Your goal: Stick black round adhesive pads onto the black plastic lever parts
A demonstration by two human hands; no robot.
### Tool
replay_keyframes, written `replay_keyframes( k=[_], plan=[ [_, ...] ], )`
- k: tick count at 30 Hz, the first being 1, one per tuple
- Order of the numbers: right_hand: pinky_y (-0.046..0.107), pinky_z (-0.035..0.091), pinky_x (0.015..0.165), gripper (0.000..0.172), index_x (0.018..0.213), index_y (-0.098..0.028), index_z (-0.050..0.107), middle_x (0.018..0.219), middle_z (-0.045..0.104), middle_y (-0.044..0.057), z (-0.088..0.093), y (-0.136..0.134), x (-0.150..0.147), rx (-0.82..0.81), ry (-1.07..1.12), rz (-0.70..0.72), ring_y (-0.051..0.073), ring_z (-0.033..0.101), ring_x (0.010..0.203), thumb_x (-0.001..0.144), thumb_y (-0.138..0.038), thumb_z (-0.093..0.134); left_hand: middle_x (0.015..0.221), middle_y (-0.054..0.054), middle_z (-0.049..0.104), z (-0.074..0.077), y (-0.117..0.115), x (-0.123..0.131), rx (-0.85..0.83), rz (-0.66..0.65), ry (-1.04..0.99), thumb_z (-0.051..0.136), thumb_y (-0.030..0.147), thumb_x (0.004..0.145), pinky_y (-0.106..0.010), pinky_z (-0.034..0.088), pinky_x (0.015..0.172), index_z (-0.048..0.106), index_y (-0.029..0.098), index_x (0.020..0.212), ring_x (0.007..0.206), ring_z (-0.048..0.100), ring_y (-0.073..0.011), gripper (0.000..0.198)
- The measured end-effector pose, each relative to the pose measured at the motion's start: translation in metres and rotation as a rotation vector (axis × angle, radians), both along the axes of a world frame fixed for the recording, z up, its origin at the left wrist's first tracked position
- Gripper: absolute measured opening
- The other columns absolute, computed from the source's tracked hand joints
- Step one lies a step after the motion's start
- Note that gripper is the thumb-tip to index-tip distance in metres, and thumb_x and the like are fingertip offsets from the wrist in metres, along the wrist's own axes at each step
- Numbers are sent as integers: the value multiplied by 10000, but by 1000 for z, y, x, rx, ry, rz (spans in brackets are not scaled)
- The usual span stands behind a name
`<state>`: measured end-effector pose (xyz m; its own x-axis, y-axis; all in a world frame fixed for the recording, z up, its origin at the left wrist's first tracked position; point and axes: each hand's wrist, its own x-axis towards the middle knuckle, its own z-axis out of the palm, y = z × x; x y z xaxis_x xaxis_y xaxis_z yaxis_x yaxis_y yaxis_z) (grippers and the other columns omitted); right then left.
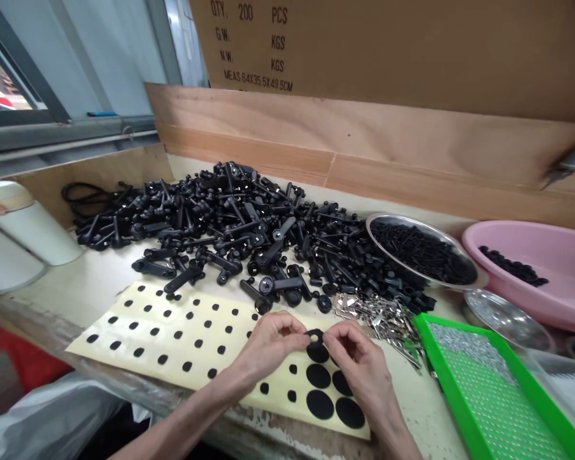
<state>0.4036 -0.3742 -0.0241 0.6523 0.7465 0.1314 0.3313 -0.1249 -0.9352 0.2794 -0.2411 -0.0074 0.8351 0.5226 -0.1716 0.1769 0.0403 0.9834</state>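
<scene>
A black round sticker (315, 334) with a small hole is pinched between the fingertips of both my hands. My left hand (275, 338) grips its left edge, and my right hand (361, 361) has its right side, with those fingers partly hidden. Below lies a pale yellow backing sheet (191, 378). Several large black discs (319, 404) remain on its right end, one directly beneath the held sticker. Rows of small black dots (177, 335) cover the rest of the sheet.
Behind the sheet spreads a heap of black plastic parts (230, 217). To the right are small metal pieces (388, 319), a steel bowl (374, 233), a pink basin (556, 255) and a green tray (460, 409). White containers (43, 230) stand left; a wooden board (268, 140) edges the back.
</scene>
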Motion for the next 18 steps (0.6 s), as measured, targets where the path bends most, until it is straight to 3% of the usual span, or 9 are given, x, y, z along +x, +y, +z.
replay_keyframes(
  k=[3, 6, 8, 10, 13, 16, 18],
  plan=[
    [256, 357, 556, 176, 696, -218, 550, 734, 506, -1, 3, -1, -5, 26, -123, 11, 144, 450, 644, 865, -264, 563, 924, -48, 641, 4, -11, -9, 151, 61, -23, 588, 321, 853, -309, 482, 763, 715, 193, 834, 858, 592, -185, 182],
    [254, 373, 601, 170, 696, -223, 544, 765, 508, 3, 5, -2, -8, 147, -134, 8, 158, 483, 721, 860, -251, 577, 1144, -77, 584, 3, -17, -21, 461, 229, -84, 540, 338, 893, -368, 491, 859, 693, 231, 1022, 1051, 552, -230, 226],
    [251, 376, 610, 180, 691, -222, 539, 766, 508, -2, 5, -3, -6, 251, -34, -67, 154, 487, 726, 850, -272, 605, 1211, -98, 546, -3, -12, -26, 718, 387, -28, 589, 310, 863, -424, 483, 891, 622, 229, 1162, 1109, 519, -264, 312],
    [244, 362, 577, 182, 713, -223, 539, 699, 484, -26, 2, -5, -2, 329, 148, -196, 131, 455, 640, 856, -310, 611, 1152, -99, 569, -10, 1, -28, 896, 432, 110, 639, 255, 819, -466, 495, 847, 570, 224, 1221, 1049, 540, -282, 409],
    [231, 346, 554, 182, 769, -224, 545, 602, 447, -54, -2, -8, 3, 332, 374, -297, 108, 404, 565, 872, -360, 608, 966, -66, 618, -16, 25, -27, 967, 334, 234, 630, 141, 792, -436, 524, 734, 616, 195, 1117, 864, 588, -247, 330],
    [220, 373, 582, 160, 862, -231, 560, 609, 494, -52, -4, -8, 1, 264, 431, -232, 106, 440, 586, 861, -374, 633, 900, -50, 632, -10, 36, -28, 866, 369, 168, 609, 111, 796, -349, 546, 635, 629, 172, 1041, 745, 608, -195, 253],
    [222, 405, 596, 200, 965, -243, 560, 669, 541, -44, -3, -5, -4, 242, 451, -180, 104, 473, 592, 848, -379, 648, 897, -51, 631, -3, 31, -31, 892, 408, 53, 603, 128, 809, -313, 546, 596, 616, 176, 1063, 744, 610, -186, 259]
  ],
)
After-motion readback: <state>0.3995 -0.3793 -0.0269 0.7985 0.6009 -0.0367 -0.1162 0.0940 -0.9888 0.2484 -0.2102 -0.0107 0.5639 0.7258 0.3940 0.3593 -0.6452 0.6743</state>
